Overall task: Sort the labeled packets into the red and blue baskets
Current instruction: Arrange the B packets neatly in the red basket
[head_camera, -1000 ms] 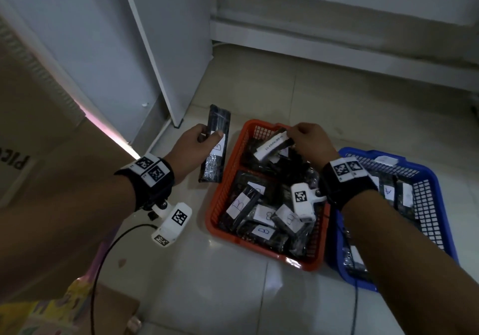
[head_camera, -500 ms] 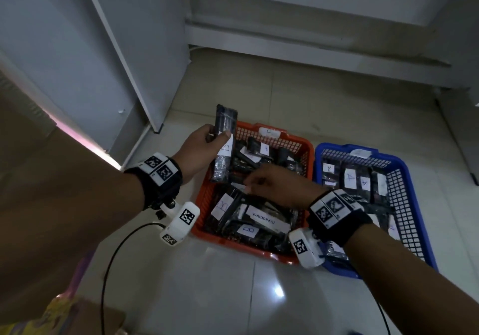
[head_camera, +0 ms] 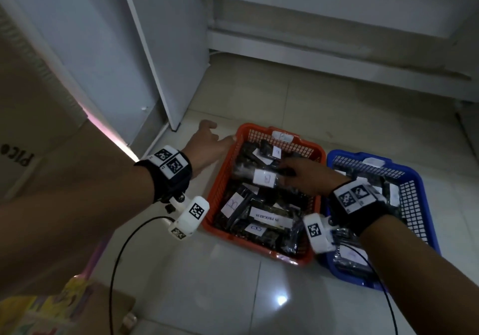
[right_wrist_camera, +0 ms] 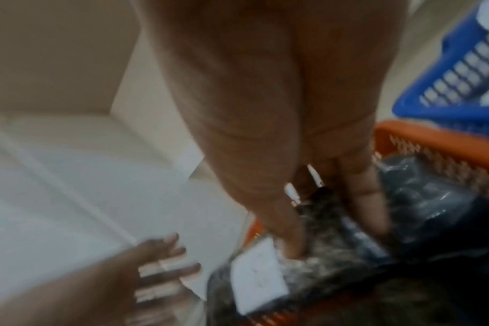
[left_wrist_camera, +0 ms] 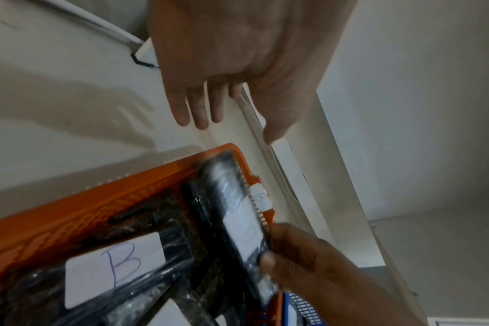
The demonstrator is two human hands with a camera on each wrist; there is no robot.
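A red basket (head_camera: 220, 186) full of black packets with white labels, several marked B (head_camera: 230, 205), sits on the floor left of a blue basket (head_camera: 427, 218) that holds more labeled packets. My right hand (head_camera: 285, 172) reaches over the red basket and pinches a black packet with a white label (head_camera: 264, 177) between thumb and fingers; the right wrist view shows this packet (right_wrist_camera: 257, 284) blurred. My left hand (head_camera: 219, 131) hovers empty beside the red basket's far left corner, its fingers (left_wrist_camera: 198, 114) straight and spread.
A white cabinet panel (head_camera: 166, 75) stands just behind my left hand. A cardboard box (head_camera: 26, 127) fills the left side. A black cable (head_camera: 121, 257) hangs from my left wrist over the tiled floor. A white baseboard (head_camera: 337, 59) runs along the far wall.
My left hand held a B packet beside the red basket; it is now open and empty. My right hand rose from low in the basket and now holds a labeled packet.
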